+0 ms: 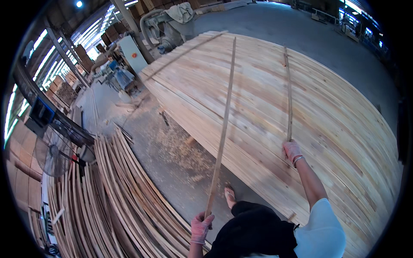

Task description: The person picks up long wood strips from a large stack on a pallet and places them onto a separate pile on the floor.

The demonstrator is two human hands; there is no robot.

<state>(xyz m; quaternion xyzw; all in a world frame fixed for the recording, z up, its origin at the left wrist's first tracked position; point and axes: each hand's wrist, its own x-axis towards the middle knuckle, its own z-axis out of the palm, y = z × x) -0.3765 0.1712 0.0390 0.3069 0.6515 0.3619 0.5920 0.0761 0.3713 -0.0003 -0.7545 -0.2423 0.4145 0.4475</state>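
- We hold the near end of a long thin wood strip (222,129) in our left hand (201,226), low in the head view. The gloved fingers are clenched around the strip, which runs from this hand up and away across the stack toward the far end.
- Our foot (230,195) stands on the sawdust-covered concrete floor (172,155), just beside the near edge of the board stack.
- To our left, a loose pile of curved offcut strips (116,198) lies on the floor, well apart from the strip in hand. We judge these to be strips already sorted out.
- Our right hand (292,151) reaches forward over the large stack of flat boards (344,142). Its gloved fingers close on the near end of a second thin strip (288,92), which lies along the top of the stack.
- We judge the work to be partway through: one strip is lifted and angled off the stack, the second is grasped at its end but rests on the boards, and neither has reached the floor pile.
- Further left, a standing fan (53,152) faces the work area.
- At the far end, beyond the stack, woodworking machinery with a grey cabinet (131,53) and a dust duct (150,23) stands on the shop floor.
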